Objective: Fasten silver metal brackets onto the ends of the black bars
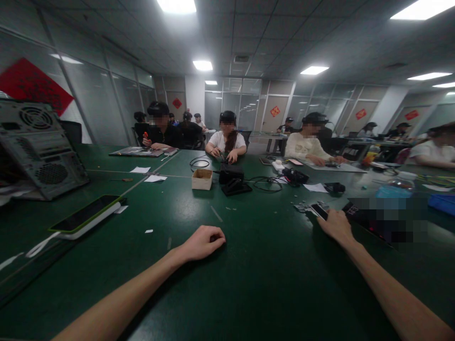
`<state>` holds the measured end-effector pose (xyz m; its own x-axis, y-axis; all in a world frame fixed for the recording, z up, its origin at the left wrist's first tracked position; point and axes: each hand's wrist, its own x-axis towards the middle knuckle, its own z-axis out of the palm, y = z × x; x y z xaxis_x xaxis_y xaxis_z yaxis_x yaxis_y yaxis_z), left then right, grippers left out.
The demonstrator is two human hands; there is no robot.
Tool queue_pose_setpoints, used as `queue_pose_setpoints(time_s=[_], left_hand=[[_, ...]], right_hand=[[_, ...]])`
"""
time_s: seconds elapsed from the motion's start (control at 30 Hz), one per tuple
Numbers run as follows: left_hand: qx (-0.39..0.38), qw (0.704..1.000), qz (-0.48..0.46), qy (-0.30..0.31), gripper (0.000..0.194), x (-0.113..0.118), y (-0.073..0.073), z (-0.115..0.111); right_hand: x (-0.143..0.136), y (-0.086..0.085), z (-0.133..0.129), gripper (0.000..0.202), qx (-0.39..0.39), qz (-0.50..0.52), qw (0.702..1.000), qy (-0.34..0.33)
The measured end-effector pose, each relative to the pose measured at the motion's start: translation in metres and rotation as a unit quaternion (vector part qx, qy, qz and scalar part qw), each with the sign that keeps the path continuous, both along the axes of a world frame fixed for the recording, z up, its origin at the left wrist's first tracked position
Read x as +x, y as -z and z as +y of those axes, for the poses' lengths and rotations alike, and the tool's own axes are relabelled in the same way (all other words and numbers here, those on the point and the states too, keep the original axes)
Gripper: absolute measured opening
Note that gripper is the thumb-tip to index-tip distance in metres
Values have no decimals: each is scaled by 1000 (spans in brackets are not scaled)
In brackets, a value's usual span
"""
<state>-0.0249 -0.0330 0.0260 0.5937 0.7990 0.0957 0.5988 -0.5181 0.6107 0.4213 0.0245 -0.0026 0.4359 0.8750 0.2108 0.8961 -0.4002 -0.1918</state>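
My left hand rests on the green table with its fingers curled in and the thumb against the forefinger. Nothing shows in the hollow between them. Farther right, my right hand is closed on a small flat black-and-white rectangular thing, whose kind I cannot make out. Small grey scraps lie just beyond that thing. Beside my right hand is a dark flat object, partly blurred out.
A small open box and a black device stand mid-table. A green-edged phone lies left, before a computer case. A clear container with blue contents stands right. Several people sit across the table.
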Motion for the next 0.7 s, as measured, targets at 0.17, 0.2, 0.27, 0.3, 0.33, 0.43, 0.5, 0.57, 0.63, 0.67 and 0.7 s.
queue_pose_setpoints(time_s=[0.17,0.2,0.27,0.3,0.33,0.43,0.5,0.57,0.63,0.67,0.7], left_hand=[[2,1000,3,-2,20,0,0,0],[3,1000,5,-4,20,0,0,0],[3,1000,7,-6,19,0,0,0],[3,1000,7,-6,19,1,0,0],[2,1000,6,-5,20,1,0,0],[2,1000,4,-2,20,1,1,1],[3,1000,3,1,20,0,1,1],[3,1000,3,1,20,0,2,1],[0,1000,4,2,21,-1,2,1],[-1,1000,5,1,21,-1,1,1],[-2,1000,6,1,21,-1,1,1]], right_hand=[[-8,-5,-8,43,22,-75,997,-17],[-9,-6,-10,42,23,-91,995,-23],[-10,-7,-12,38,23,-117,992,-34],[-10,-7,-12,37,24,-126,991,-38],[-10,-7,-13,36,25,-132,990,-40],[-11,-7,-13,36,33,-136,989,-44],[-11,-8,-14,37,33,-131,990,-46],[-10,-9,-13,38,37,-120,991,-41],[-9,-9,-11,40,49,-94,994,-33],[-7,-9,-10,42,61,-75,995,-29],[-5,-8,-8,42,75,-55,995,-28]])
